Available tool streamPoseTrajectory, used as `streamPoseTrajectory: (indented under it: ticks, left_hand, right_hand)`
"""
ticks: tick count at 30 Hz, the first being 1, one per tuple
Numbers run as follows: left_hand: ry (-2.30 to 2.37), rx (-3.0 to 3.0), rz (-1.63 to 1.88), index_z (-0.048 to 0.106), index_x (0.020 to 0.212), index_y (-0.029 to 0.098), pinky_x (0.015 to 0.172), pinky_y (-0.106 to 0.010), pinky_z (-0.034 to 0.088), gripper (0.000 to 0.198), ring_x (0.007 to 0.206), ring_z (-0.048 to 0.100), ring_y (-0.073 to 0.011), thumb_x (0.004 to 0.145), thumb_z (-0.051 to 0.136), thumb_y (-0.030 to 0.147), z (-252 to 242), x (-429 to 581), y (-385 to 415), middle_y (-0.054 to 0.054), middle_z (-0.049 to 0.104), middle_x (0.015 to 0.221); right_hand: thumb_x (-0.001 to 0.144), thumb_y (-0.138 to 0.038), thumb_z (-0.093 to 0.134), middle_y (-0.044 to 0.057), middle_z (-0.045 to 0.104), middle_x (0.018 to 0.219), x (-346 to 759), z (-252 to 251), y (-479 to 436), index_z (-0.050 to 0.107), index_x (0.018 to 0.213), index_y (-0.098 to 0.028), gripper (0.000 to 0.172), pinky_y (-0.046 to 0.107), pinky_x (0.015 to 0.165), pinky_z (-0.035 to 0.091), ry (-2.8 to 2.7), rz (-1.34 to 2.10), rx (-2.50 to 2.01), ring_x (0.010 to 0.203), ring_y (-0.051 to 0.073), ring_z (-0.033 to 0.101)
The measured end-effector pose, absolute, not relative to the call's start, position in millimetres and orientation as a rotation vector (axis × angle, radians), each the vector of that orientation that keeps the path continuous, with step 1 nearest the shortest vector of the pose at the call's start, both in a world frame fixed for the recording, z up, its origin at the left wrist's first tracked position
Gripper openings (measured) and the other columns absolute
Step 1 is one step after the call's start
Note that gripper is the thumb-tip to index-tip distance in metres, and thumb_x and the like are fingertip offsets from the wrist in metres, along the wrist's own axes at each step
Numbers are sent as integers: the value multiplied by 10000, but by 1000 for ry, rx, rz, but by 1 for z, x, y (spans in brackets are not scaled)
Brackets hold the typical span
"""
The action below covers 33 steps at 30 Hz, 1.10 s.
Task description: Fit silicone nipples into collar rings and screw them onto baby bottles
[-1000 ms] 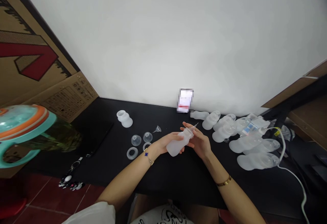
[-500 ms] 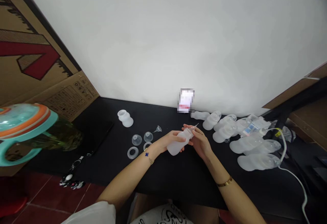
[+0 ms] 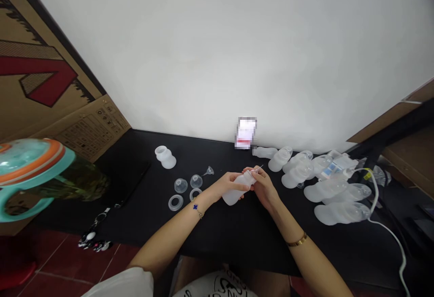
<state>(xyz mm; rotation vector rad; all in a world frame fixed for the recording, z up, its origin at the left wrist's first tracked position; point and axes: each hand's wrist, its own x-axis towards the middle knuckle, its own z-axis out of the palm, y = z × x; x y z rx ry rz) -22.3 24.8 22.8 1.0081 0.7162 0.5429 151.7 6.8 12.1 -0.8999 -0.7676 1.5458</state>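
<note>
Tilted with its neck up and to the right, a frosted white baby bottle (image 3: 232,196) is held over the table. My left hand (image 3: 225,184) is wrapped round its body. At the mouth end, my right hand (image 3: 263,187) has its fingers closed round the neck, where a clear part with a thin stem pokes out. Those fingers partly hide the clear part. Left of my hands lie two clear domed caps (image 3: 181,185), two translucent rings (image 3: 175,202) and a small clear teat with a thin stem (image 3: 209,170). Farther left stands an open bottle body (image 3: 165,157).
Several capped bottles (image 3: 341,213) lie and stand at the right, near a white cable (image 3: 393,230) and a labelled packet (image 3: 334,169). A lit phone (image 3: 246,132) leans on the wall. At the left are a teal-lidded jug (image 3: 34,166), cardboard (image 3: 40,75) and a keychain (image 3: 93,238).
My right fingers have closed in a little on the bottle's mouth, and less of the clear part shows. The view has shifted very slightly; the other things stay in place.
</note>
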Motion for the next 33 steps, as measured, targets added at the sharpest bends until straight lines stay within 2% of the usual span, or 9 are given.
streamPoseTrajectory:
  ticks: [4, 7, 11, 16, 26, 33]
  left_hand:
    - [753, 1127, 630, 735, 1004, 106, 590, -254, 504, 507, 593, 621, -125, 653, 874, 445, 18, -19, 25, -74, 728, 854]
    - [788, 1192, 698, 736, 1007, 104, 593, -261, 491, 517, 598, 628, -147, 670, 855, 477, 12, -17, 25, -46, 698, 754]
    - [824, 1271, 775, 736, 1061, 107, 654, -274, 495, 537, 692, 661, -184, 691, 842, 480, 8, -15, 23, -65, 728, 811]
    - [856, 1428, 828, 751, 1062, 102, 749, -281, 497, 513, 819, 671, -207, 715, 827, 472, 11, -13, 18, -89, 748, 913]
    - [982, 1752, 825, 761, 1094, 173, 735, -271, 473, 505, 814, 662, -196, 744, 786, 536, 15, -12, 11, -45, 767, 955]
    - [994, 1777, 799, 753, 1119, 185, 777, -286, 478, 511, 854, 683, -220, 773, 749, 561, 17, -12, 9, -59, 769, 1005]
  right_hand:
    - [688, -394, 866, 24, 701, 873, 150, 9, 8, 611, 690, -216, 312, 284, 607, 423, -799, 1439, -951, 718, 169, 569]
    - [690, -402, 866, 13, 682, 867, 149, 4, 8, 616, 707, -217, 312, 287, 628, 405, -850, 1310, -1022, 726, 164, 549]
    - [727, -426, 832, -2, 640, 790, 148, 3, 7, 607, 699, -214, 310, 289, 630, 383, -917, 1212, -1108, 700, 158, 515]
    - [729, -436, 814, -1, 616, 749, 147, 7, 6, 488, 589, -211, 421, 298, 638, 385, -972, 1145, -1142, 690, 162, 506]
    - [766, -443, 774, -3, 532, 663, 147, 9, 2, 379, 489, -206, 537, 300, 586, 338, -1063, 1053, -1196, 638, 145, 437]
    - [778, -455, 772, -13, 492, 622, 146, 12, 1, 496, 481, -207, 475, 312, 580, 327, -1061, 1036, -1234, 608, 144, 408]
